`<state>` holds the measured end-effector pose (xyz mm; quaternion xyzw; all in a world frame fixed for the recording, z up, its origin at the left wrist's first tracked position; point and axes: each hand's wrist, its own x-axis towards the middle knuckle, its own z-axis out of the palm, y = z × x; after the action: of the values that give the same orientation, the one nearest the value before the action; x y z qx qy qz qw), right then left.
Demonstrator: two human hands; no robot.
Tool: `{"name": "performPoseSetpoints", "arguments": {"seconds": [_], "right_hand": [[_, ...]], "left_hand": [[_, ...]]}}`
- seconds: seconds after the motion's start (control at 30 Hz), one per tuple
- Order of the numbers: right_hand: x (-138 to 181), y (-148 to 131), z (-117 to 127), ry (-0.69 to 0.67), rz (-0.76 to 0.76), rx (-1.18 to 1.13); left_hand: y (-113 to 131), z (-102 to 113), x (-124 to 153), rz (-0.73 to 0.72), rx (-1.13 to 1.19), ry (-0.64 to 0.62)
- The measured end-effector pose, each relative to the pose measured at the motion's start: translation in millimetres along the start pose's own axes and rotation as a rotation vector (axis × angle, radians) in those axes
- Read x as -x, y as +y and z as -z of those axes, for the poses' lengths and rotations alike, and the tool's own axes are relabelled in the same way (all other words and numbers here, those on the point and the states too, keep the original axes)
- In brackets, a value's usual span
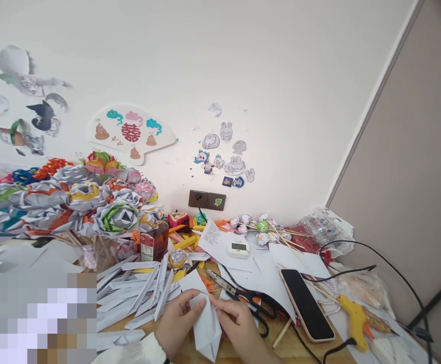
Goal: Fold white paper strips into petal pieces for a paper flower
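Note:
Near the bottom middle of the head view, a folded piece of white paper (207,331) is held between both hands, its pointed end hanging down. My left hand (178,321) pinches its upper left edge between thumb and fingers. On the upper right edge, my right hand (236,321) closes thumb and forefinger on the same paper. Just behind the hands lie black-handled scissors (239,293), partly covered by the right hand. Folded white paper strips (137,293) are heaped to the left of my left hand.
A phone (306,306) lies right of my hands, with a yellow glue gun (357,323) and cables beyond it. A white timer (239,248) rests on printed paper. Many paper flowers (119,217) are piled at the back left, behind a dark red bottle (154,241).

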<state>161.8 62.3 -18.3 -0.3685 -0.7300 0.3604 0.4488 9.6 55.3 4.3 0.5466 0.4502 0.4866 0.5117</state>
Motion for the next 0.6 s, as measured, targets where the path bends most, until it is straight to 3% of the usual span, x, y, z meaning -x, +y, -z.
{"name": "performPoseSetpoints", "arguments": {"seconds": [0.17,0.5,0.6], "right_hand": [[-1.0,1.2,1.0,0.09,0.008,0.037],[0.2,-0.3,-1.3,0.003,0.029,0.025],[-0.6,0.5,-0.1,0.035,-0.008,0.001]], "left_hand": [[-1.1,-0.6,-0.4,0.011,0.048,0.006],[-2.8,-0.8,-0.4,0.022,0.067,-0.021],[-3.9,0.6,-1.6,0.015,0.074,-0.028]]}}
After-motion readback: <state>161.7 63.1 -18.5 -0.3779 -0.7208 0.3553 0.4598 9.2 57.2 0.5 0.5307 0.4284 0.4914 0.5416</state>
